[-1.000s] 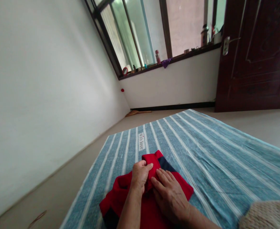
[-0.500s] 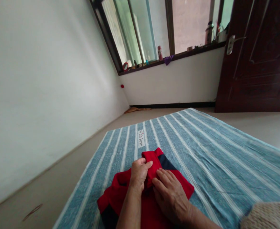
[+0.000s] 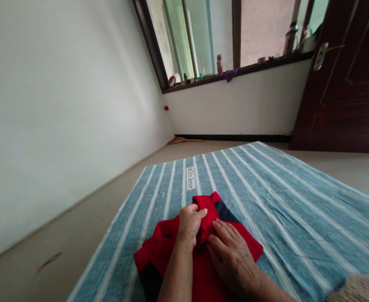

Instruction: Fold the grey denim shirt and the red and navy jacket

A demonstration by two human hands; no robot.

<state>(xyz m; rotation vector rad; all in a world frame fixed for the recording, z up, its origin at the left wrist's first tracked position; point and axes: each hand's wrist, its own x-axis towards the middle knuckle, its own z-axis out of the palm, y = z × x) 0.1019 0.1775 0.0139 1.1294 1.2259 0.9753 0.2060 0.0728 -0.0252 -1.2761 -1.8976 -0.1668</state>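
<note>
A red garment with dark navy panels (image 3: 250, 241) lies partly folded on a blue-and-white striped cloth (image 3: 266, 193). My left hand (image 3: 190, 224) is closed on a raised red fold near its upper edge, with the thumb on top. Flat on the red fabric just to the right rests my right hand (image 3: 233, 256), fingers stretched out and pressing down. Both forearms cover part of the garment, and its near edge runs out of view.
"With love" is printed on a cloth label (image 3: 190, 178). A beige knitted item (image 3: 360, 289) shows at the lower right. Beyond stand a window sill with a pink bottle (image 3: 219, 65) and a purple cloth (image 3: 231, 74), and a dark red door (image 3: 344, 105). A broom (image 3: 184, 140) lies by the far wall.
The camera view has shifted slightly, so everything sits a little differently in the picture. Both hands keep nearly the same places on the red garment.
</note>
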